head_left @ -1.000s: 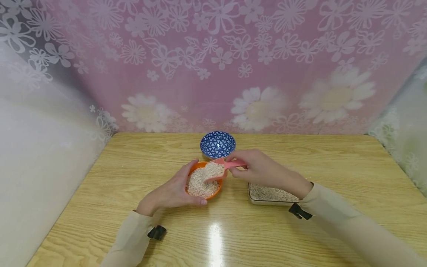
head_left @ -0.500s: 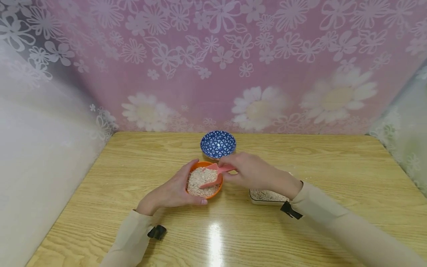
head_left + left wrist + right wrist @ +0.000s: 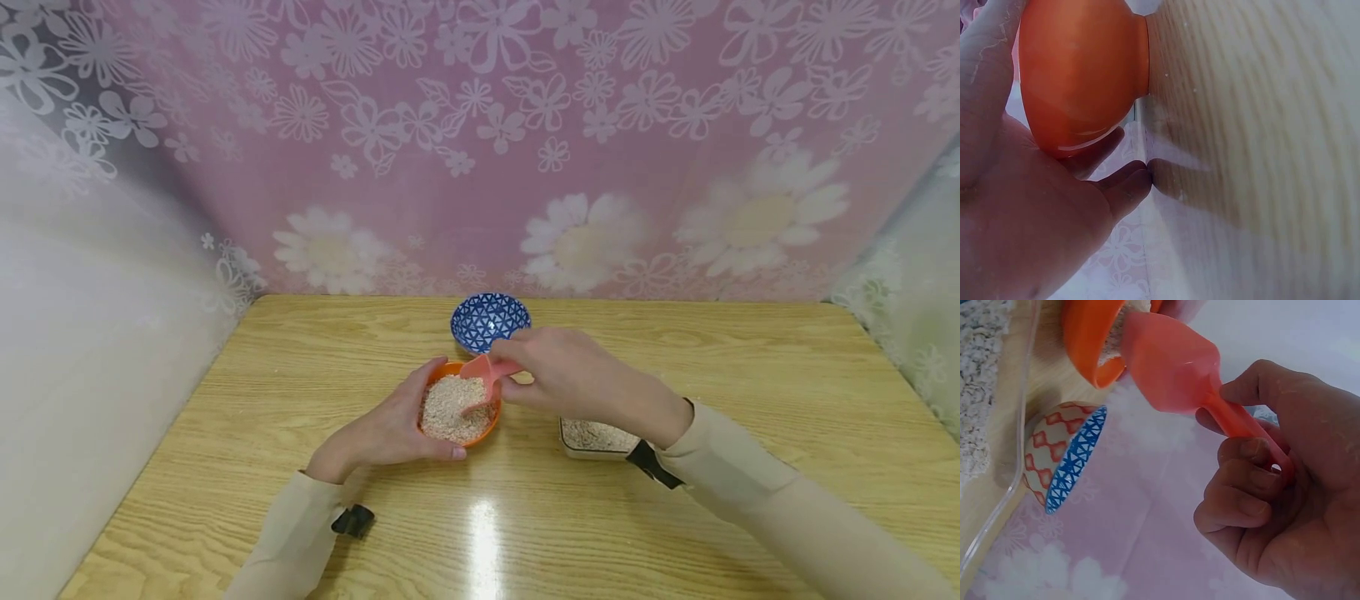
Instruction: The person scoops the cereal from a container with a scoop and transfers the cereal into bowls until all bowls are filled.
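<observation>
Pink flowered cloth fills the upper half of the head view, and below it a pale wooden table (image 3: 675, 517) spreads across the lower half. At the centre of the frame I see an orange bowl (image 3: 459, 408) heaped with pale, oat-like flakes. My left hand (image 3: 390, 433) cups it from the lower left, thumb along the near side and fingers curved round the far rim — a bracing hold, by my judgement, so the bowl does not slide. The left wrist view confirms palm and fingers wrapped against the bowl's smooth side, its foot resting on the wood.

My right hand (image 3: 570, 375) comes in from the right and grips the handle of a pink scoop (image 3: 483, 379), fingers curled tight round it. The scoop tilts steeply, mouth down into the flakes — probably to empty it fully.

Just behind, toward the upper centre, stands a blue patterned bowl (image 3: 491, 320), holding nothing that I can see. A clear tray (image 3: 596, 437) of the same flakes lies right of centre, partly hidden under my right wrist.
</observation>
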Tool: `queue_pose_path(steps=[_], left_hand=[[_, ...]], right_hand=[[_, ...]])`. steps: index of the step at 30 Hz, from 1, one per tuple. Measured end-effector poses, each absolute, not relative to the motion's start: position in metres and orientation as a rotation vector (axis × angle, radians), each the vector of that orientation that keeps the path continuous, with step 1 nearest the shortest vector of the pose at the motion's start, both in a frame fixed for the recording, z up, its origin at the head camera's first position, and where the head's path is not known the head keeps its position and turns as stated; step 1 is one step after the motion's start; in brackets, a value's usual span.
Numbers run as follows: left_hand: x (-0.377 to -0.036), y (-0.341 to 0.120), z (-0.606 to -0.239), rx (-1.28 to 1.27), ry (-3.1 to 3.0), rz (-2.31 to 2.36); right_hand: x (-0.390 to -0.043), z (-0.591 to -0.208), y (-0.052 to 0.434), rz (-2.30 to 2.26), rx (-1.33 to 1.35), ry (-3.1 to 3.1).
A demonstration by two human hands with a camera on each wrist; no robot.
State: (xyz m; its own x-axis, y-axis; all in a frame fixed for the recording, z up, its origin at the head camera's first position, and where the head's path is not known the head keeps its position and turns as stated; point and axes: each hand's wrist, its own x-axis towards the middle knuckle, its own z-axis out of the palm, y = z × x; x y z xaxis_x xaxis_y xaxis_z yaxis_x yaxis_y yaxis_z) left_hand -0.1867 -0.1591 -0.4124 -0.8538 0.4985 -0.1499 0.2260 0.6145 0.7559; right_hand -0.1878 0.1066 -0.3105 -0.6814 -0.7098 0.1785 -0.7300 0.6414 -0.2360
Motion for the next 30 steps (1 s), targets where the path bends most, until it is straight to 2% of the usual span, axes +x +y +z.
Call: queue_pose_path(steps=[11, 18, 22, 30], left_hand=[[-0.187, -0.16, -0.411, 0.623, 2.512, 1.087], [-0.19, -0.161, -0.412, 0.697, 2.537, 1.073], [-0.193, -0.161, -0.412, 0.677, 2.53, 1.064], [-0.196, -0.163, -0.413, 0.653, 2.488, 1.097]], right_hand=[[-0.178, -0.296, 0.117, 0.316, 1.249, -2.731], [-0.18, -0.305, 0.128, 0.385, 1.239, -2.64], [-0.185, -0.323, 0.139, 0.559, 1.176, -2.674], [-0.182, -0.353, 0.177, 1.202, 0.93, -2.755]])
